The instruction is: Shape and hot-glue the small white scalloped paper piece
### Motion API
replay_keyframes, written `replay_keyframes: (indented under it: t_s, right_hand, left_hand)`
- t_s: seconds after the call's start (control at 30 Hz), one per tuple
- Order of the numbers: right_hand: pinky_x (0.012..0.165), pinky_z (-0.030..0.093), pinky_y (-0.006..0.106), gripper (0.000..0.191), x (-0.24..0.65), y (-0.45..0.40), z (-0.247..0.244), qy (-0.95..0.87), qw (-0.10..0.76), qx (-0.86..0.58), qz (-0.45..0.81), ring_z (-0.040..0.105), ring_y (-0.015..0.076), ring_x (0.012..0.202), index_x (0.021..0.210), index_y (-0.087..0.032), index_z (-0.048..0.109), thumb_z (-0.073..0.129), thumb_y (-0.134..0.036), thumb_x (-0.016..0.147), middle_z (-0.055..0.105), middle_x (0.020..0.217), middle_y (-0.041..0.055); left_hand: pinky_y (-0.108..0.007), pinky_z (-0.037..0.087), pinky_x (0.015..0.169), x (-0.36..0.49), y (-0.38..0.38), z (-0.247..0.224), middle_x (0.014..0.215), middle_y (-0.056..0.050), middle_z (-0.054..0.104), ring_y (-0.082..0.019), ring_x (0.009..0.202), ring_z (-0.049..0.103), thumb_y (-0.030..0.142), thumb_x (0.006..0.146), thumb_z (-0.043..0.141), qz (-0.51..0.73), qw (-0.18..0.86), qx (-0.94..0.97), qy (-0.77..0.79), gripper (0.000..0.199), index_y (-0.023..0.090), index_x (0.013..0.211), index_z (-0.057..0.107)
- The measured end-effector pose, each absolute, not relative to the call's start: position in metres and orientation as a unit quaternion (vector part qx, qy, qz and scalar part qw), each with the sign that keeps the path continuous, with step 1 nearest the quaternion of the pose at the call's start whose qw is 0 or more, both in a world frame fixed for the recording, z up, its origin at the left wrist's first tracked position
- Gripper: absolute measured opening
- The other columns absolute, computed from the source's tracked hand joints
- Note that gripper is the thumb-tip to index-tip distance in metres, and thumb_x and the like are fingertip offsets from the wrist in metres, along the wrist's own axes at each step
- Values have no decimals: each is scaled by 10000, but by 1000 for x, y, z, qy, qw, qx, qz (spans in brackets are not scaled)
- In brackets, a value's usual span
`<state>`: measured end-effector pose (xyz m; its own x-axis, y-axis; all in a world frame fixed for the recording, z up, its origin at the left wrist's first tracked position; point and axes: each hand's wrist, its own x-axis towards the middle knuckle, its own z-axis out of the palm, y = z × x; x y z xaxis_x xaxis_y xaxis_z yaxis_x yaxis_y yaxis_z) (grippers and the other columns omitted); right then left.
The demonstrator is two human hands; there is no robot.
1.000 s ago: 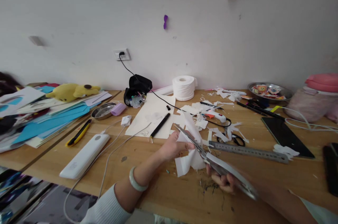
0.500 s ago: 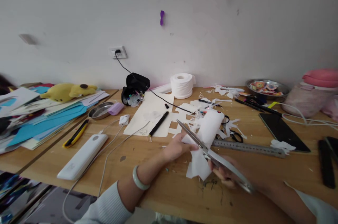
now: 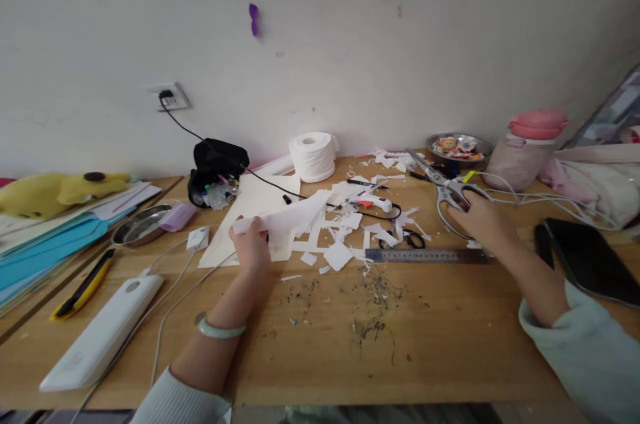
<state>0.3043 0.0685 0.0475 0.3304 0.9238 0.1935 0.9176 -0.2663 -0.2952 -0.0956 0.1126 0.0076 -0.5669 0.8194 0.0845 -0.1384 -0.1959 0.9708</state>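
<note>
My left hand is closed on a thin white piece of paper, raised over the cream sheet and stretching to the right. My right hand has its fingers at the handles of large metal scissors. The scissors' blades are apart and point to the back left, near a metal bowl. Whether they rest on the table is hard to tell. White paper scraps lie between my hands, and a metal ruler lies in front of the scissors.
A toilet paper roll stands near the wall. A bowl of small colourful figures and a pink-lidded bottle are at the back right. A power bank, yellow cutter and cables lie left; a phone lies right.
My hands have moved apart. The right hand carried the scissors away from the paper, to the right and back. The left hand moved left with the paper. The view has also shifted right.
</note>
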Motion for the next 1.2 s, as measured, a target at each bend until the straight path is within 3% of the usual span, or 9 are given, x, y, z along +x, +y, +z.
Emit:
replay_keyframes:
  t_s: [0.13, 0.23, 0.4, 0.5, 0.67, 0.83, 1.0, 1.1, 1.2]
  right_hand:
    - [579, 360, 312, 344, 314, 74, 37, -576, 135, -806, 17, 600, 263, 722, 909, -125, 622, 461, -397, 772, 660, 849, 175]
    - [588, 375, 297, 284, 306, 75, 33, -587, 141, -795, 53, 614, 241, 711, 888, -140, 639, 486, -333, 748, 673, 820, 146]
    - [603, 379, 303, 207, 291, 77, 30, -588, 165, -785, 105, 611, 245, 703, 774, -156, 639, 529, -320, 711, 662, 759, 131]
    - [634, 382, 312, 227, 290, 78, 31, -571, 218, -782, 125, 598, 248, 737, 759, -166, 612, 531, -374, 719, 644, 760, 118]
    - [612, 375, 310, 296, 280, 72, 35, -514, 447, -686, 255, 538, 209, 713, 857, -192, 510, 534, -445, 706, 578, 725, 63]
    - [516, 383, 276, 278, 242, 50, 34, -559, 444, -599, 363, 483, 140, 517, 782, -233, 453, 537, -491, 723, 491, 570, -27]
    - [456, 377, 263, 349, 212, 34, 21, -597, 408, -488, 488, 450, 102, 425, 786, -186, 540, 552, -530, 731, 490, 524, -35]
    - [442, 410, 275, 365, 206, 28, 13, -583, 389, -433, 567, 521, 134, 500, 888, -173, 593, 559, -517, 770, 593, 670, 31]
    - [660, 516, 333, 332, 205, 21, 12, -577, 387, -416, 586, 604, 182, 821, 1072, -172, 578, 533, -408, 843, 617, 1013, 84]
  left_hand:
    - [-232, 464, 677, -89, 106, 17, 954, -12, 587, -101, 733, 594, 260, 842, 496, 755, 279, 332, 491, 296, 236, 1082, 326]
    - [-184, 413, 526, -79, 95, 25, 755, 17, 602, -81, 550, 531, 343, 840, 530, 739, 272, 392, 475, 271, 213, 1037, 395]
    - [-152, 209, 370, -64, 77, 32, 462, 128, 363, -46, 360, 315, 368, 765, 646, 654, 360, 415, 520, 354, 209, 1002, 436]
    - [-144, 230, 383, -59, 75, 30, 469, 126, 365, -42, 371, 321, 328, 744, 662, 617, 464, 399, 494, 283, 211, 829, 419]
    - [-139, 260, 393, -54, 76, 25, 439, 102, 378, -38, 381, 339, 285, 703, 673, 578, 545, 382, 472, 335, 186, 605, 368]
    - [-232, 446, 499, -45, 67, 27, 616, -56, 632, -144, 535, 568, 274, 735, 559, 510, 656, 329, 448, 156, 137, 661, 557]
    - [-263, 514, 666, -43, 61, 31, 695, -109, 661, -173, 658, 625, 173, 698, 504, 444, 761, 266, 392, 145, 94, 671, 622]
    - [-228, 506, 630, -45, 61, 30, 580, -56, 587, -132, 585, 584, 160, 697, 523, 441, 789, 247, 349, 151, 116, 558, 562]
    - [-194, 484, 578, -47, 62, 28, 553, -31, 542, -108, 557, 552, 148, 693, 533, 464, 794, 237, 315, 147, 117, 549, 541]
